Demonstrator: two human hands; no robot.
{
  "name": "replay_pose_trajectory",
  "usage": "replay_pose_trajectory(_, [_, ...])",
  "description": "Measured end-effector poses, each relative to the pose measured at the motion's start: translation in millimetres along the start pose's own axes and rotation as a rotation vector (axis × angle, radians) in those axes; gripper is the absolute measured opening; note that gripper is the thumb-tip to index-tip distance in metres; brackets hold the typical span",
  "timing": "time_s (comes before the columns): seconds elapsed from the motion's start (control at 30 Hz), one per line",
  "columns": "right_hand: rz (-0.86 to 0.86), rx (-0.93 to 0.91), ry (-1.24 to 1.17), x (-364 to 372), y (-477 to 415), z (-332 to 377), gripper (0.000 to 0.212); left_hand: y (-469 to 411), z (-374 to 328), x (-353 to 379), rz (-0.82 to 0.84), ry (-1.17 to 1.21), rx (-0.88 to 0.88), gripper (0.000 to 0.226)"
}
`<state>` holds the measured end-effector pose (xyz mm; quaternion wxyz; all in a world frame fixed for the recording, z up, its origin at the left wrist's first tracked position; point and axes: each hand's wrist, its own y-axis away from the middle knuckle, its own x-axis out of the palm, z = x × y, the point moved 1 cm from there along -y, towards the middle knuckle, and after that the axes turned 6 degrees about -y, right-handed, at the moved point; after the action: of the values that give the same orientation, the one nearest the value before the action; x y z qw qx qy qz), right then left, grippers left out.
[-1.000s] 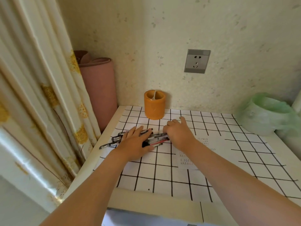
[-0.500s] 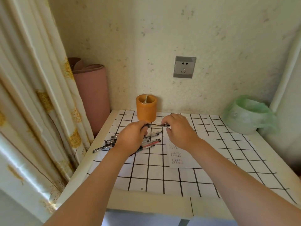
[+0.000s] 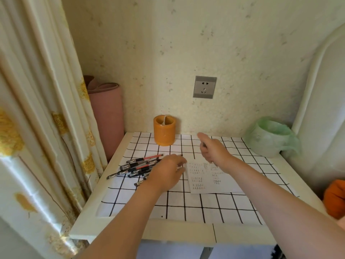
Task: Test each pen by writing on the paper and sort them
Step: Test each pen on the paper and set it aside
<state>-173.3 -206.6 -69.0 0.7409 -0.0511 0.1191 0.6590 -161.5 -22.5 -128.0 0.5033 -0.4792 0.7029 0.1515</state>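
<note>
Several black and red pens [image 3: 137, 166] lie in a loose pile on the left of the checked table cover. My left hand [image 3: 166, 173] hovers over the pile's right end, its fingers curled and pinching a small piece at the fingertips that looks like a pen cap. My right hand [image 3: 212, 151] is raised above the top edge of the paper [image 3: 211, 181] and grips a pen [image 3: 204, 146], mostly hidden in the fist. The white paper carries rows of small red and black test marks. An orange pen holder [image 3: 164, 130] stands at the back by the wall.
A bin lined with a green bag [image 3: 270, 136] sits at the back right corner. A pink rolled mat [image 3: 106, 116] and a curtain [image 3: 37, 109] stand left of the table [image 3: 168, 230]. A wall socket [image 3: 204, 87] is above. An orange object [image 3: 334, 199] lies at the right edge.
Both hands lifted one pen from the pile and held it between them, then pulled apart. The right hand moved right with the pen; the left stayed by the pile.
</note>
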Motion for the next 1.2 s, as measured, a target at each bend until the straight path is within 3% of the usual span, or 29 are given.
replay_pose_trajectory(0.13, [-0.037,0.111,-0.565,-12,2,-2,0.042,-3,4,16,0.129,-0.078,0.030,0.037])
replay_pose_trajectory(0.33, [-0.129,0.119,-0.918,-35,9,-15,0.056,-15,-11,33,0.173,-0.123,0.032,0.044])
replay_pose_trajectory(0.4, [-0.149,0.100,-0.895,-39,7,-20,0.048,-18,-13,40,0.208,-0.188,0.024,0.049])
replay_pose_trajectory(0.5, [-0.248,0.090,-0.783,-43,0,-31,0.007,-22,-13,47,0.299,-0.249,-0.001,0.060])
replay_pose_trajectory(0.57, [-0.307,0.137,-0.784,-43,-2,-39,0.018,-24,-13,50,0.358,-0.285,0.000,0.067])
replay_pose_trajectory(0.7, [-0.277,0.211,-0.936,-42,-8,-52,0.013,-29,-9,48,0.448,-0.285,-0.007,0.070])
replay_pose_trajectory(0.87, [-0.197,0.193,-0.587,-37,-3,-63,0.052,-26,1,39,0.493,-0.280,0.007,0.070])
replay_pose_trajectory(0.97, [-0.154,0.157,-0.424,-35,6,-71,0.046,-23,4,32,0.488,-0.320,0.021,0.070])
replay_pose_trajectory(1.2, [-0.178,0.120,-0.379,-29,21,-96,0.029,-11,-4,23,0.486,-0.298,0.032,0.076])
